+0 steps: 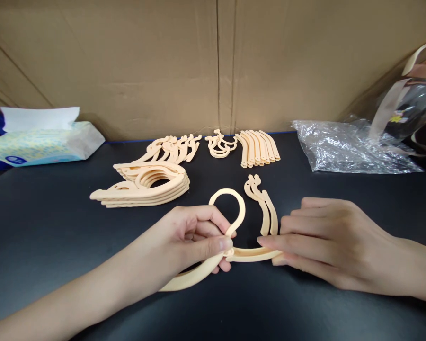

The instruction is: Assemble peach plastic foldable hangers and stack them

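Between finger and thumb, my left hand (199, 241) pinches a cream plastic folding hanger (239, 213) at the joint below its round hook. One curved arm of it runs down to the left under my palm. To the right of the joint lies a hanger arm (250, 255), its inner end at my left fingertips. My right hand (319, 241) is closed on the outer end of that arm, fingers bent over it. Whether the arm is fastened at the joint is hidden by my left thumb. Just beyond my right fingertips lie two loose hanger pieces (266, 208).
A stack of folded hangers (145, 189) lies at left. Behind are wavy arm pieces (173, 148), loose hooks (220, 146) and a row of curved arms (257, 148). A tissue pack (49, 142), a clear plastic bag (348, 147) and a cardboard wall (145, 61) edge the black table (39, 222).
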`<action>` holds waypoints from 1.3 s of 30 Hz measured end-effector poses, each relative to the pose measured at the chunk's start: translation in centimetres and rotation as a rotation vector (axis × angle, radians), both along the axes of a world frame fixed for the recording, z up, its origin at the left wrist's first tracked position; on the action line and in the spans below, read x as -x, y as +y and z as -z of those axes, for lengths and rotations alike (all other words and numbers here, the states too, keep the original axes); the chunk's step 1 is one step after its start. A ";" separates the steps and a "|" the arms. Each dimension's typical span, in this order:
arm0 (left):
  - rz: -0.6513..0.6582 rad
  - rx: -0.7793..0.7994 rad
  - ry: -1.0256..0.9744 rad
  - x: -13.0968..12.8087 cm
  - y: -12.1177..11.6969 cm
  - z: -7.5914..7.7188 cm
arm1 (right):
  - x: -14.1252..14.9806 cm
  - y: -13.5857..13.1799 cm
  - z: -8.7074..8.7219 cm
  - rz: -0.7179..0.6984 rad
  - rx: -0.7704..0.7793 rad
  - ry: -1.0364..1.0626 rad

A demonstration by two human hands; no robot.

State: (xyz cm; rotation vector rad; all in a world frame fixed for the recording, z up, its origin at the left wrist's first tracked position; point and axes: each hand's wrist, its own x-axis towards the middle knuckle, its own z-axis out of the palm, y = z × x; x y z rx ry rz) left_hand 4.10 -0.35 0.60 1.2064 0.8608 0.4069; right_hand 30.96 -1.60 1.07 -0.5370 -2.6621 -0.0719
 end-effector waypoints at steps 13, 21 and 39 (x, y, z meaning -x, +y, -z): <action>-0.037 0.018 0.047 -0.2 -0.1 -0.4 | 0.0 -0.1 -0.3 0.005 0.136 0.003; -0.101 0.029 0.038 -0.3 -0.4 0.0 | -0.3 -0.1 -0.4 0.008 0.191 0.026; -0.079 -0.099 0.142 -0.8 -0.9 -1.1 | 0.2 0.0 0.0 -0.007 0.091 0.031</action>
